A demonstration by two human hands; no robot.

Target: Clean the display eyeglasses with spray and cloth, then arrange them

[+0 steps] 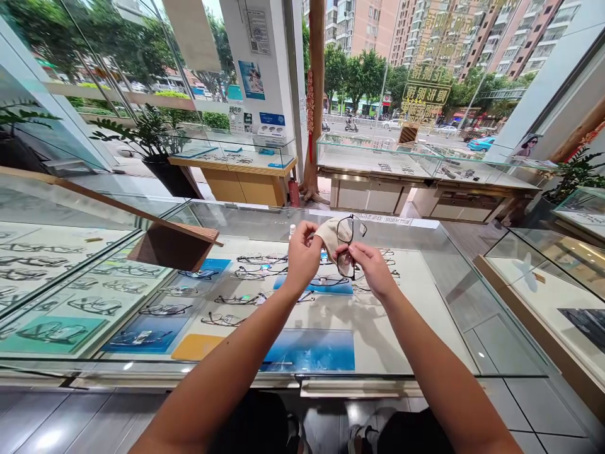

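Both my arms reach out over a glass display case [397,353]. In my right hand [375,268] is a pair of dark-framed eyeglasses [346,271], pinched near the middle of the frame and turned so that one lens sits above the other. My left hand [305,252] is closed on a beige cloth [328,234], which lies against the glasses on their left side. Part of the cloth is behind the frame, and the left fingertips are partly covered by it. A small white bottle [292,229] stands just beyond my left hand.
Below the glass lie several rows of eyeglasses [224,320] and blue panels [321,350]. A brown wooden block [172,244] sits on the left of the case. Another display case [543,277] flanks it on the right. Farther off are more cases [373,167] and a potted plant [163,170].
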